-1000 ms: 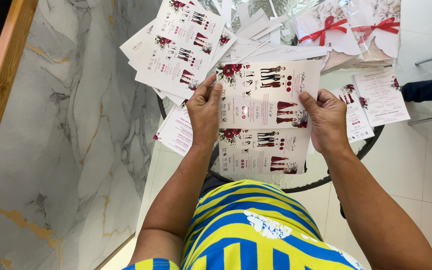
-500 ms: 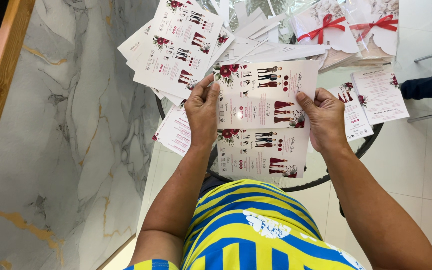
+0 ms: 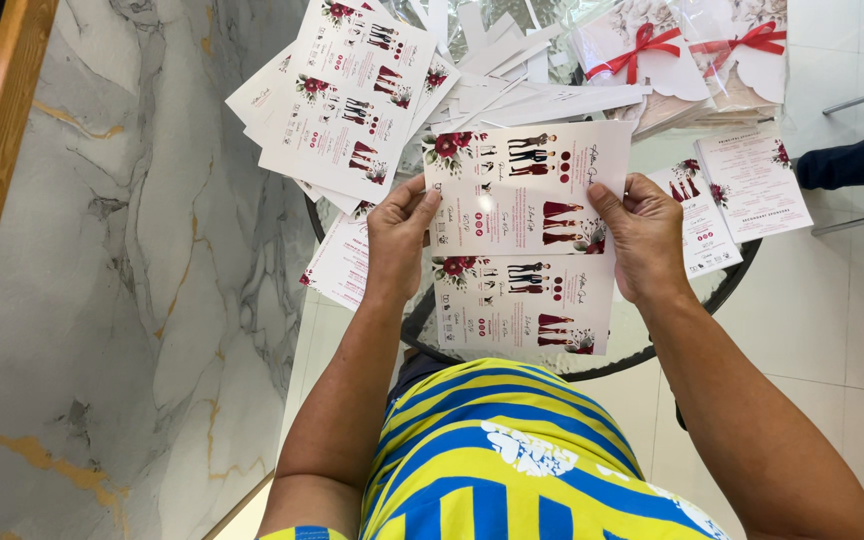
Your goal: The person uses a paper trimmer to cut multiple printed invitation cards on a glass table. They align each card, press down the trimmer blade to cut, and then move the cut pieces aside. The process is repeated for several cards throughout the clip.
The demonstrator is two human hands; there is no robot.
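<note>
I saw the left hand [image 3: 399, 235] and right hand [image 3: 644, 238] closed on the side edges of a flowered printed card [image 3: 527, 188], held just above the glass desk [image 3: 722, 290]. I thought even pinches at both edges would keep it flat over the matching card [image 3: 524, 305] beneath.

card stack [image 3: 352, 95] top-L | ribbon-tied packets [image 3: 642, 50] top-R | marble wall [image 3: 132, 300] L

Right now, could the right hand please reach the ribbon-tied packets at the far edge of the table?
Probably not freely: the right hand grips the printed sheet, while the ribbon-tied packets lie beyond it, with nothing between.
</note>
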